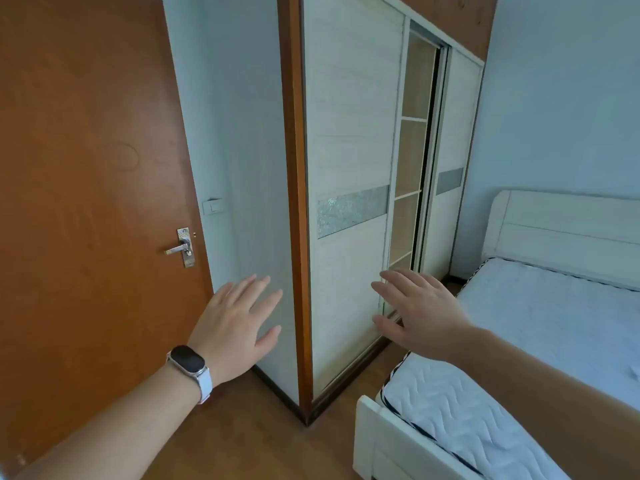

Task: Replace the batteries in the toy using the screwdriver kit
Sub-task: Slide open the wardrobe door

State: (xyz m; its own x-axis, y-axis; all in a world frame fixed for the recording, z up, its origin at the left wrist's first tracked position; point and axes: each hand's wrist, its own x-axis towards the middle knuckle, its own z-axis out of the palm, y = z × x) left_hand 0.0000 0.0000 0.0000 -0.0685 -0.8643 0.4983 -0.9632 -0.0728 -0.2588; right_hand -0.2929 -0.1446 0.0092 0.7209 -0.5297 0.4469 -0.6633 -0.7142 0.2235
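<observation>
- Progress: none visible. The task looks to be at its very start, with no step of the battery swap done as far as this view shows.
- No toy in view anywhere, so I cannot tell where it is.
- No screwdriver kit in view either, and no batteries, old or new.
- State of left hand [235,323]: held out in the air, back toward the camera, fingers straight and spread. It holds nothing and touches nothing. A watch [187,360] is on the wrist.
- State of right hand [415,310]: also held out in the air, fingers straight and a little apart, thumb out, holding nothing. It hangs in front of the wardrobe [349,133]; contact cannot be told.
- Room: a bedroom, no worktop seen.
  - A brown door [86,168] with a handle [178,249] is on the left, and a switch [213,206] is on the wall beside it.
  - The wardrobe is in the middle, its sliding panel part open, with shelves showing inside.
  - A bed [536,323] with a white mattress and headboard [561,226] is on the right, and a wood floor [242,427] is below.
- Left to do, as a judgement: everything.
  - Find the toy and kit and bring them to a surface.
  - Pick a bit that fits and unscrew the battery cover.
  - Lift the cover off and pull the old cells.
  - Seat new ones the right way round.
  - Refit the cover and drive the screw back.
- Next need, judged: look or walk elsewhere, since nothing needed shows here. The bed is the only flat surface near the hands.
</observation>
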